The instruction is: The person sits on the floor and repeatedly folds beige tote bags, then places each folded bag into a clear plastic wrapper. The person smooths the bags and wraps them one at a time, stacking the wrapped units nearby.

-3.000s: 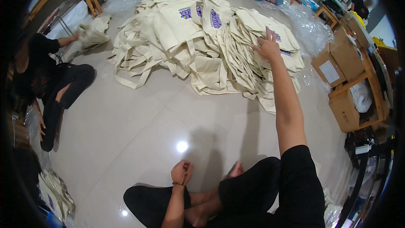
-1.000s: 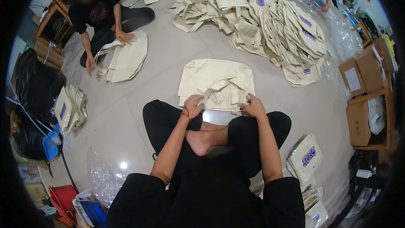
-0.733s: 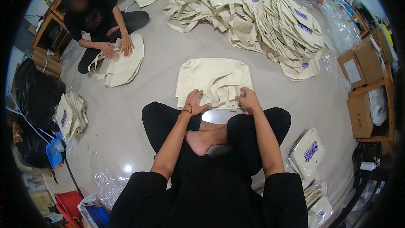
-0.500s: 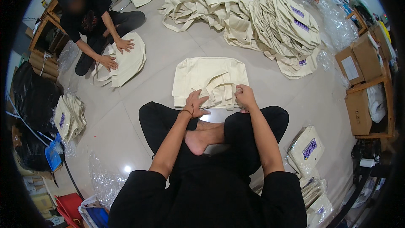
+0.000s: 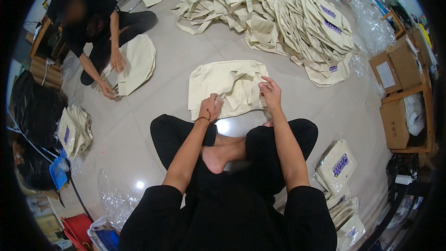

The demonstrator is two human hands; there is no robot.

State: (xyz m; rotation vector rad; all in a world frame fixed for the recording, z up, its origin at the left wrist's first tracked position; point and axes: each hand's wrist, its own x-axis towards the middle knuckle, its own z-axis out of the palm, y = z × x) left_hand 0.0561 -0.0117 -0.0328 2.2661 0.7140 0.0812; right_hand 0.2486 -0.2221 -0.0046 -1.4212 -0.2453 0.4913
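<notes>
A cream canvas tote bag (image 5: pixel 203 78) lies on the floor in front of my crossed legs, its handle straps (image 5: pixel 239 82) loosely bunched on top. My left hand (image 5: pixel 211 108) is closed at the bag's near edge, gripping canvas there. At the right side, my right hand (image 5: pixel 271 94) pinches a strap and holds it a little above the bag. The exact grip of the fingertips is partly hidden.
A large heap of cream tote bags (image 5: pixel 297 28) fills the far side. To the left, a seated person handles another tote bag (image 5: pixel 139 62). Wrapped bags (image 5: pixel 340 167) are stacked at my right, near cardboard boxes (image 5: pixel 395 123) on a shelf. Another bundle (image 5: pixel 74 130) stands left.
My right hand has risen slightly with the strap, and my left hand has moved left and closed on the bag. The bag's straps have shifted upward. The other person's hands have moved down their bag.
</notes>
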